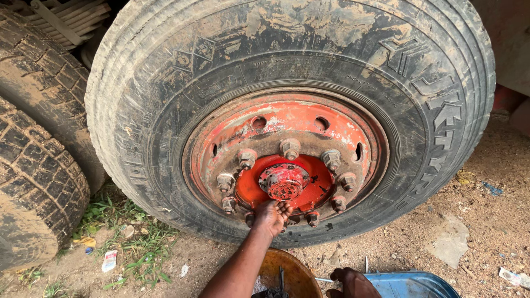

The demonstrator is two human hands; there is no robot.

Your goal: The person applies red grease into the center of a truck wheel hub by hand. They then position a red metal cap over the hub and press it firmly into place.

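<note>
A large muddy truck tyre (165,110) on a red-orange wheel rim (232,132) is seen upright on sandy ground (475,221). The left hand (271,216) is pressed against the lower edge of the rim, just under the red hub cap (284,182); its fingers are spread over the spot at the bottom of the ring of wheel nuts (290,149), and whether anything is clamped beneath them cannot be told. The hub cap is set at the centre of the rim, with the nuts ringed around it. The right hand (353,282) is seen only in part at the bottom edge of the view, resting by the rim of a blue basin (414,284); its grip cannot be made out. A rusty brown bowl (287,270) is placed just beside the basin, under the left forearm. A second worn tyre (38,182) is seen at the left edge, with grass (127,243) and litter between the two tyres
</note>
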